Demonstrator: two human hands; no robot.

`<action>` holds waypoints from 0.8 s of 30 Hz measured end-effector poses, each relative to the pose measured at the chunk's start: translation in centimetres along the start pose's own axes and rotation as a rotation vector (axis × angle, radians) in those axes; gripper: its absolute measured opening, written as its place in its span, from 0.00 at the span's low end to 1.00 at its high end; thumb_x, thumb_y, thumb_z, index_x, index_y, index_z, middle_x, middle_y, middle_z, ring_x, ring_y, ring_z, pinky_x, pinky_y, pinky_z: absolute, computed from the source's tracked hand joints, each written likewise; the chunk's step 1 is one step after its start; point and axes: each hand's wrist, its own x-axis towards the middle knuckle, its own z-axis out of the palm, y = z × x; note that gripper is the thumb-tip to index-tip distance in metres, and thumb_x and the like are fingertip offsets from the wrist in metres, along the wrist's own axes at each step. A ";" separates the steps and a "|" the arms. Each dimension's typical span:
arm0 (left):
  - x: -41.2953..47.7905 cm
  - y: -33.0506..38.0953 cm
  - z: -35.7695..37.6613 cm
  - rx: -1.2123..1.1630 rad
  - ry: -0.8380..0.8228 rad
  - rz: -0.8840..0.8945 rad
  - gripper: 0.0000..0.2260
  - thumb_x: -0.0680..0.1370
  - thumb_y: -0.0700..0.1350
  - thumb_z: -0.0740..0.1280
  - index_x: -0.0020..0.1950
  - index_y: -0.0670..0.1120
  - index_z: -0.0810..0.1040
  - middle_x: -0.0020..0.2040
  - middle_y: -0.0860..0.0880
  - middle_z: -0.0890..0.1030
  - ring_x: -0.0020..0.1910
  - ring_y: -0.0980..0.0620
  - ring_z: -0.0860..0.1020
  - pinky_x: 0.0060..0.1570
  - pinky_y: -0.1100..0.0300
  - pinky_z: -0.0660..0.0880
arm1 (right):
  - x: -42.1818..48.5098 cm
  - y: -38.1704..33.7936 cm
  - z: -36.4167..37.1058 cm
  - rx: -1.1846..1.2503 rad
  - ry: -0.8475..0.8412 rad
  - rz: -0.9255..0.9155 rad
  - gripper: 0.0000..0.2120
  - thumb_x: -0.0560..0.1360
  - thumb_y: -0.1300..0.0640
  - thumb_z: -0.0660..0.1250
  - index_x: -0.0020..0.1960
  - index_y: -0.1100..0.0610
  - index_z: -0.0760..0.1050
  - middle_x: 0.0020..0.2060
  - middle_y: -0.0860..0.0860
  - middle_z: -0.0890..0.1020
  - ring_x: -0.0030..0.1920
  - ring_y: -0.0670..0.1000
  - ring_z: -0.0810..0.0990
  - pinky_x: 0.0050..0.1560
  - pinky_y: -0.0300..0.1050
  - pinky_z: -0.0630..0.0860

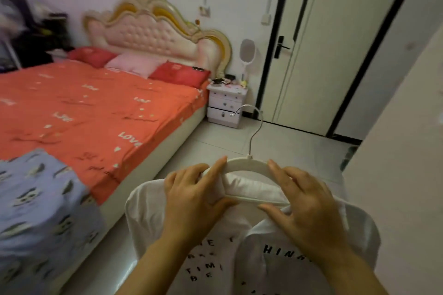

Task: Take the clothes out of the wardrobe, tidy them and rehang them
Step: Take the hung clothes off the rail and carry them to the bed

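A white shirt point(254, 254) with black letters hangs on a white plastic hanger point(249, 165) with a metal hook, held in front of me over the floor. My left hand point(191, 194) grips the left arm of the hanger together with the shirt's collar. My right hand point(304, 201) holds the right side of the hanger and collar, fingers spread over the cloth. The hanger's hook points away from me.
A bed point(79, 112) with an orange sheet, pillows and a blue patterned quilt point(40, 203) lies to the left. A white nightstand point(225, 103) stands by its head. A closed door point(318, 50) is ahead and a white wardrobe panel point(407, 151) rises at right.
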 end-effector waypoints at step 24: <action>4.8 -40.9 -12.4 0.739 0.364 -0.663 0.32 0.59 0.57 0.74 0.62 0.50 0.78 0.45 0.50 0.80 0.44 0.48 0.77 0.49 0.50 0.67 | 34.2 -27.7 38.5 0.726 -0.133 -0.670 0.36 0.58 0.57 0.81 0.64 0.61 0.74 0.50 0.57 0.81 0.44 0.61 0.81 0.45 0.54 0.78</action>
